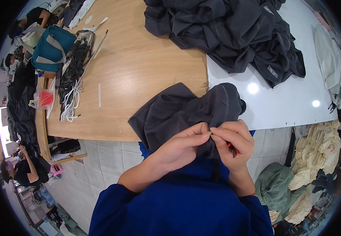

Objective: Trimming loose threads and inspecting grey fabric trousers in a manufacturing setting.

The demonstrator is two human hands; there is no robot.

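A dark grey garment [170, 112] with a stitched, gathered edge lies bunched at the table's front edge, partly hanging toward my lap. My left hand [176, 149] is closed in a pinch at its near side, thumb against forefinger. My right hand [233, 143] meets it there, thumb and forefinger pinched tip to tip with the left. Whatever lies between the fingertips is too small to make out; the garment is right behind them. Tucked in my right palm is a small red and black tool [232, 149], like thread snips, mostly hidden by the fingers.
A heap of dark grey garments [225, 31] covers the far right, across the wooden table [139, 59] and white tabletop [264, 106]. White cord [72, 102], a rod and a teal bag [52, 47] lie left. Cream cloth [316, 149] is piled right. Other people work at left.
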